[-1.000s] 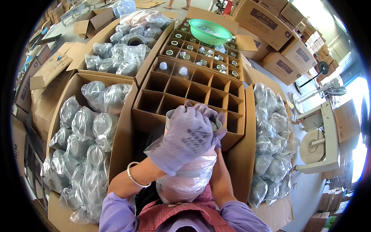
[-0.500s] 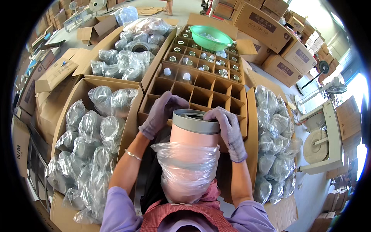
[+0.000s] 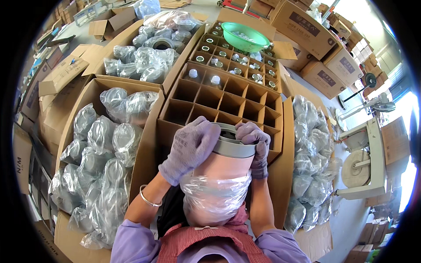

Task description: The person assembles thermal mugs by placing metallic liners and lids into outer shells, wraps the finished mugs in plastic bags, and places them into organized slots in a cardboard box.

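Note:
A pink cylindrical canister (image 3: 223,167) with a grey rim stands upright against my apron. A crumpled clear plastic bag (image 3: 215,197) wraps its lower part. My left hand (image 3: 193,147), in a light purple glove, grips the left side of the rim, its fingers bent over the edge. On the right side, my right hand (image 3: 255,144), gloved too, has its fingers curled over the rim and into the opening. The dark inside of the canister shows only partly between the hands. Just beyond it lies a cardboard divider box (image 3: 232,103) with two white-capped bottles (image 3: 215,81) in its far row.
Boxes of plastic-wrapped grey canisters stand at left (image 3: 125,138), far left (image 3: 144,61) and right (image 3: 302,151). A green basin (image 3: 245,37) rests on a farther divider box of bottles. Stacked cartons (image 3: 302,26) and a machine frame (image 3: 372,158) stand at the right.
My left hand has come right and down from beside the canister onto its rim. My right hand has curled tighter over the edge. The canister has tilted and shifted slightly right.

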`<action>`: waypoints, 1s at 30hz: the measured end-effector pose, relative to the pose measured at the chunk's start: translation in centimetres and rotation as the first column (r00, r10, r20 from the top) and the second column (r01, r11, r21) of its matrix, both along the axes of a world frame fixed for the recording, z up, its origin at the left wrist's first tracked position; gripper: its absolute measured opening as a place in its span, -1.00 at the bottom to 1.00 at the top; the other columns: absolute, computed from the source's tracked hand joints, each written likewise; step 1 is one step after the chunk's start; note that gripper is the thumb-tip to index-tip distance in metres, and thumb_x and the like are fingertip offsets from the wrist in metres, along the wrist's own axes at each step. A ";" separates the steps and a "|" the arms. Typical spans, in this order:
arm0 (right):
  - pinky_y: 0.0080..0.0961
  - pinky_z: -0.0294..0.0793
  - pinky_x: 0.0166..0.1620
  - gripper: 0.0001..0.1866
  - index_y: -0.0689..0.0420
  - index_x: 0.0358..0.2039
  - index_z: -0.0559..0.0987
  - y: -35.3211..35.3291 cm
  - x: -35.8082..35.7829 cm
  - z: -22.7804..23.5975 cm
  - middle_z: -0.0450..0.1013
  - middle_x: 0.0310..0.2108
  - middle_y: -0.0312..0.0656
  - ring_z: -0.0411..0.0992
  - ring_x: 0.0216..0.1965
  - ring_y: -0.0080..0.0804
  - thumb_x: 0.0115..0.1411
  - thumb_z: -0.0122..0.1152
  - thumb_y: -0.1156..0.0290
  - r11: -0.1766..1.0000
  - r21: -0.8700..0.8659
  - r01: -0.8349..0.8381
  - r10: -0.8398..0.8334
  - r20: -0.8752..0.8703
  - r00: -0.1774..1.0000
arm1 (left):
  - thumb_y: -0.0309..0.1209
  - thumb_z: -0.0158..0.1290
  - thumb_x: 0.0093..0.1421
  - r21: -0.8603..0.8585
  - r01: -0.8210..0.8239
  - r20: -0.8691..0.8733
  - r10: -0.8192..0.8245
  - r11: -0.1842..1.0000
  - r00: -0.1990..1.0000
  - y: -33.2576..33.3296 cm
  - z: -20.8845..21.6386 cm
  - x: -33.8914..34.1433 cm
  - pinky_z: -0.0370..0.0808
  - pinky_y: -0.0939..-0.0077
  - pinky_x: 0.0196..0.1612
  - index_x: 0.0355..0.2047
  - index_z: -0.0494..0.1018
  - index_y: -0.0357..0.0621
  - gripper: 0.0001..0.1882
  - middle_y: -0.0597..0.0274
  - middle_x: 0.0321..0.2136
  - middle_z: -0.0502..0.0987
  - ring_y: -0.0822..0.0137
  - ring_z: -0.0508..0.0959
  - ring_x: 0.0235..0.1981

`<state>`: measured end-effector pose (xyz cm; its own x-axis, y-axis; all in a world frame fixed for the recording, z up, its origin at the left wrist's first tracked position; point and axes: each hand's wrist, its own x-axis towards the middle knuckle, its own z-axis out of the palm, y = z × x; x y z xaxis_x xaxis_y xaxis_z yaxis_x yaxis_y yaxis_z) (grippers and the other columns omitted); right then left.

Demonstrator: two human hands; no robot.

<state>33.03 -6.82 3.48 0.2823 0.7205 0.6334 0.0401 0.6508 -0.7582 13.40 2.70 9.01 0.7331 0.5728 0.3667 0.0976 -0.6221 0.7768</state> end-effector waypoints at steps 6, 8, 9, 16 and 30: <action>-0.37 0.39 -0.08 -0.84 0.20 -0.33 0.58 -0.2 -4.4 6.6 0.53 -0.33 -0.18 0.45 -0.28 -0.28 0.07 0.11 0.50 0.845 -0.209 0.491 -0.253 0.653 0.714 | -0.20 -0.22 0.38 -0.814 0.472 0.495 -0.022 0.338 0.869 3.1 -5.3 2.2 0.42 0.46 0.11 0.05 0.41 -0.34 -0.53 0.08 -0.05 0.53 0.29 0.54 -0.07; -0.41 0.43 -0.10 -0.76 0.17 -0.15 0.53 -0.2 -5.9 8.7 0.54 -0.22 -0.15 0.48 -0.22 -0.32 0.15 0.09 0.49 0.810 -0.043 0.585 -0.292 0.836 0.466 | -0.18 -0.12 0.37 -0.793 0.508 0.529 -0.033 0.337 0.848 4.7 -7.3 3.8 0.44 0.45 0.10 0.11 0.37 -0.33 -0.52 0.06 -0.02 0.51 0.32 0.53 -0.03; -0.40 0.44 -0.07 -0.78 0.20 -0.16 0.54 -0.1 -5.3 8.7 0.54 -0.20 -0.13 0.49 -0.19 -0.33 0.19 0.05 0.47 0.844 -0.165 0.511 -0.266 0.698 0.665 | -0.22 -0.09 0.36 -0.784 0.461 0.495 -0.028 0.414 0.868 5.6 -8.0 3.4 0.45 0.46 0.08 0.09 0.38 -0.33 -0.54 0.07 -0.03 0.52 0.33 0.53 -0.04; -0.37 0.47 0.04 -0.35 0.26 -0.18 0.52 3.6 1.6 -2.0 0.49 -0.10 -0.02 0.49 -0.14 -0.28 0.38 -0.24 -0.15 0.810 -0.191 -0.554 0.206 -0.792 0.575 | -0.40 0.10 0.17 0.364 -0.019 0.136 -0.033 0.931 0.990 -1.0 3.3 4.4 0.46 0.37 -0.07 -0.24 0.55 -0.14 -0.83 0.13 -0.32 0.59 0.22 0.58 -0.24; -0.30 0.24 0.19 -0.21 0.27 -0.36 0.54 3.4 -3.2 0.9 0.45 -0.23 -0.07 0.36 -0.03 -0.19 0.38 -0.45 -0.23 0.879 0.019 -0.476 0.267 -0.847 0.460 | -0.42 0.10 0.11 0.290 0.097 0.100 -0.131 0.952 0.986 -1.4 4.0 3.4 0.42 0.20 0.04 -0.21 0.54 -0.20 -0.77 0.10 -0.25 0.57 0.03 0.56 -0.24</action>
<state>29.81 -3.37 4.34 0.2612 0.9589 0.1111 -0.8599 0.2834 -0.4246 16.85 1.34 13.01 0.7299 0.3480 0.5884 -0.0679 -0.8196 0.5689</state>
